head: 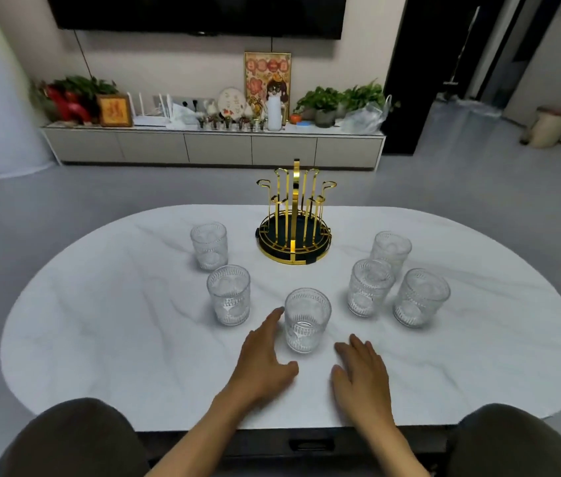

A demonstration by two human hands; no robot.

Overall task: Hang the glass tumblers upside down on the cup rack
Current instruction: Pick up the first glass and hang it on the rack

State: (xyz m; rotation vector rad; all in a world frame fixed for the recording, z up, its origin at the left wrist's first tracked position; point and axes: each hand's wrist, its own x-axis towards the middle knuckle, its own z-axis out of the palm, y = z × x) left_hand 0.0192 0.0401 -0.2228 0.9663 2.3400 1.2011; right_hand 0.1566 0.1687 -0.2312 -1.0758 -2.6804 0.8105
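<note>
A gold wire cup rack (294,218) with a dark round base stands at the far middle of the white marble table (100,339); its pegs are bare. Several ribbed glass tumblers stand upright around it: two at the left (209,246) (228,295), one near the front middle (307,320), three at the right (390,251) (369,287) (420,297). My left hand (265,352) is open, fingers spread, right beside the front middle tumbler's left side. My right hand (360,366) lies open and flat just to that tumbler's lower right, apart from it.
My knees frame the table's near edge. Beyond the table is grey floor, then a low TV cabinet (213,146) with plants, frames and a white jug. A bin (547,127) stands at the far right.
</note>
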